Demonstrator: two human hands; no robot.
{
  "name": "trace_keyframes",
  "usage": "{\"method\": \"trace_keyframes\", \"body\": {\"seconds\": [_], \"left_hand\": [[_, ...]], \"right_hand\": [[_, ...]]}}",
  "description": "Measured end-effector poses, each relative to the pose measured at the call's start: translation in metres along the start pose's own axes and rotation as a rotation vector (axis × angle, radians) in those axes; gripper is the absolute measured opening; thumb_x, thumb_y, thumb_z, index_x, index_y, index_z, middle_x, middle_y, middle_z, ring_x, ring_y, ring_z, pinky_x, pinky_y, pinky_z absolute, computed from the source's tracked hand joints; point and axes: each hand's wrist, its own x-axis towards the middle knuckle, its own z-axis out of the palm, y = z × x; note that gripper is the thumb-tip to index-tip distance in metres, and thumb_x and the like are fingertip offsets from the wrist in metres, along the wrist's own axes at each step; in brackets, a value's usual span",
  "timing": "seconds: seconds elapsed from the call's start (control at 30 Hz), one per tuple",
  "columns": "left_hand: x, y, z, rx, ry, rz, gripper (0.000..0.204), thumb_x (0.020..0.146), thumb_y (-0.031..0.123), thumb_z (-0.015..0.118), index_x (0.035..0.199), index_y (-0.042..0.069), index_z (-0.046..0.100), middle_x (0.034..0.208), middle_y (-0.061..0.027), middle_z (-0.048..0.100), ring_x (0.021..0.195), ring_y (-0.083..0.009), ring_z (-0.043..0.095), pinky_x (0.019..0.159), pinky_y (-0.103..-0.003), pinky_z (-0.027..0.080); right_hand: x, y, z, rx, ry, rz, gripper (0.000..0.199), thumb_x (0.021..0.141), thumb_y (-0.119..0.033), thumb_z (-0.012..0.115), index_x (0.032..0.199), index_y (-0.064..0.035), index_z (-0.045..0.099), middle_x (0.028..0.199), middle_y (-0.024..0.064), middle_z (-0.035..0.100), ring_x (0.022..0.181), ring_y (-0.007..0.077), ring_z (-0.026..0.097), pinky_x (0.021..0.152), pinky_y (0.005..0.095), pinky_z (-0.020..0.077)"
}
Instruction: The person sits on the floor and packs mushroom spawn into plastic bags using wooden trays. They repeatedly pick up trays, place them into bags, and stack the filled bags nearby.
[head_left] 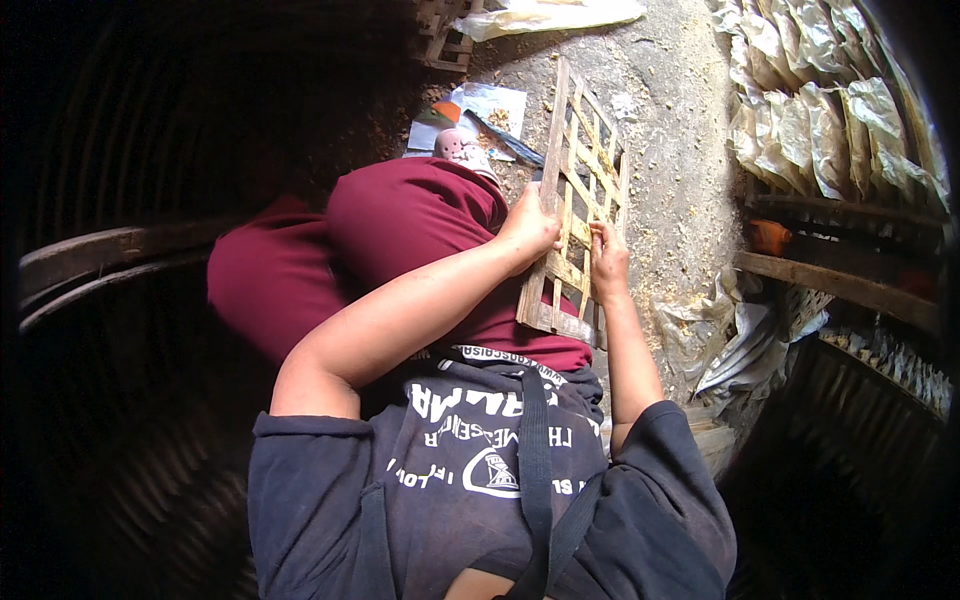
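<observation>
While gripped: lattice [583,170] between hands.

floor [660,130]: dusty concrete | on it: sawdust [690,215], papers [490,105], plastic sheet [550,15]

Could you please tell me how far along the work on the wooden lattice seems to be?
Most slats of the wooden lattice already cross into a grid. The left hand grips its side rail, and the right hand works a slat near the lower end. What remains cannot be judged.

Bright daylight at centre; dark, heavily bent fisheye edges; slightly soft focus.
</observation>
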Motion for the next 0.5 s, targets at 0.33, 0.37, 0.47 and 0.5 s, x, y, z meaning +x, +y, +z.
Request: {"method": "trace_keyframes", "body": {"seconds": [0.33,0.37,0.47,0.5], "left_hand": [[0.004,0.0,0.0,0.001,0.001,-0.002,0.052,0.081,-0.005,0.046,0.129,0.002,0.027,0.104,-0.0153,0.05,0.08,-0.0199,0.06,0.064,-0.028,0.055],[0.002,0.0,-0.001,0.0,0.005,0.0,0.052,0.08,-0.005,0.046,0.129,0.002,0.027,0.104,-0.0152,0.05,0.08,-0.0199,0.06,0.064,-0.028,0.055],[0.0,0.002,-0.002,-0.005,0.003,0.004,0.052,0.08,-0.005,0.046,0.129,0.001,0.028,0.105,-0.0155,0.05,0.081,-0.0205,0.06,0.065,-0.029,0.055],[0.0,0.002,-0.002,-0.024,-0.009,0.001,0.052,0.08,-0.005,0.046,0.129,0.001,0.028,0.105,-0.0158,0.05,0.081,-0.0208,0.061,0.065,-0.029,0.055]], "right_hand": [[0.001,0.041,0.015,0.335,-0.022,0.394,0.019,0.087,-0.018,0.064,0.099,-0.003,0.064,0.085,0.0017,0.063,0.076,0.0084,0.053,0.069,0.0251,0.0449],[0.0,0.038,0.013,0.225,-0.021,0.39,0.017,0.087,-0.017,0.063,0.098,-0.0043,0.064,0.085,0.0033,0.064,0.076,0.0095,0.054,0.069,0.0258,0.0451],[0.002,0.042,0.007,0.002,0.064,0.343,0.016,0.087,-0.015,0.059,0.1,-0.007,0.064,0.088,0.0082,0.066,0.079,0.0151,0.058,0.073,0.0293,0.046],[0.003,0.045,0.007,-0.055,0.106,0.323,0.017,0.087,-0.014,0.057,0.101,-0.0077,0.064,0.089,0.0098,0.066,0.081,0.0174,0.06,0.074,0.0307,0.0464]]}}
